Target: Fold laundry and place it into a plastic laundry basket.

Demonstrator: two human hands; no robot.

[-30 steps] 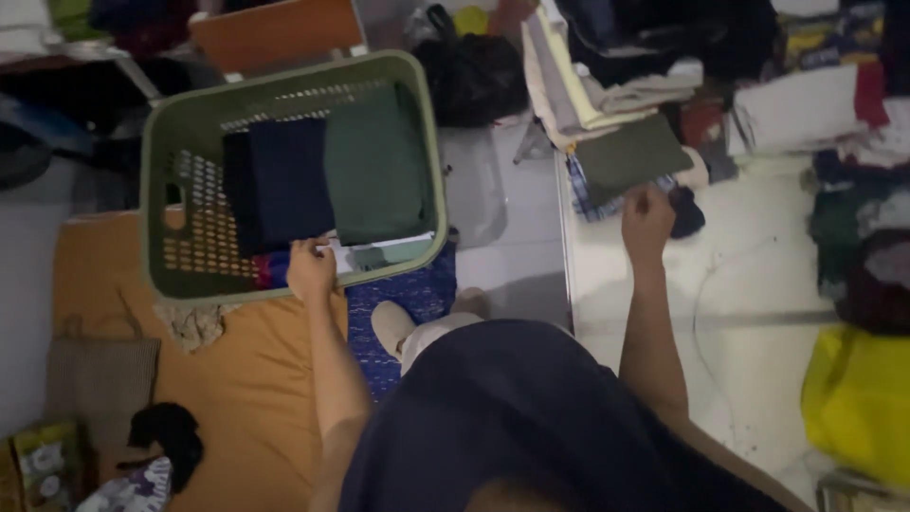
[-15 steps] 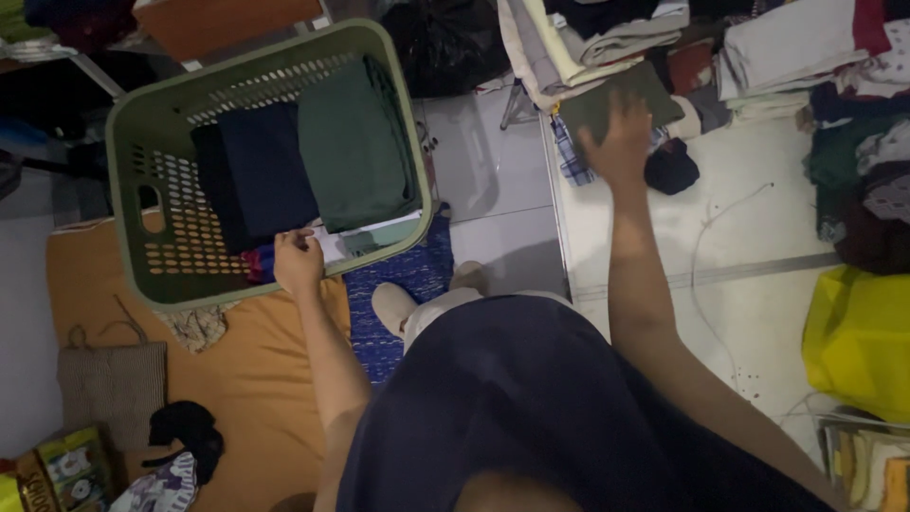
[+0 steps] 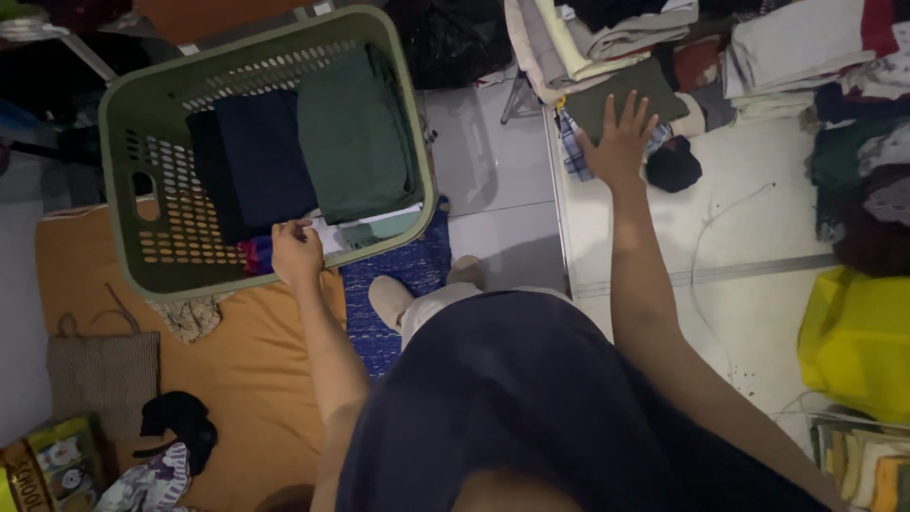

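Gripping the near rim of the green laundry basket w/ my left hand, fingers curled shut on the edge, lower centre of the basket, upper left of frame. Basket holds 2 large folded stacks side by side: 1 dark navy stack on the left, 1 dark green stack on the right. Along the near wall, just beside my left hand: 1 white folded piece and a bit of red-blue cloth; can't count further layers.

Right hand at upper centre-right, palm down, all 5 fingers spread apart, lying flat on 1 olive folded cloth. Nothing clamped in it. Under that cloth: 1 blue checked piece showing at the edge. 1 dark balled item just right of the hand, on the white surface.

Behind the olive cloth: pile of pale folded clothes, count unclear. More folded piles at far right, too dim to count.

Lower right: 1 yellow bag. Lower left: orange mat, 1 woven bag, 1 black cloth lump. Centre: 1 blue patterned mat under basket's near corner.
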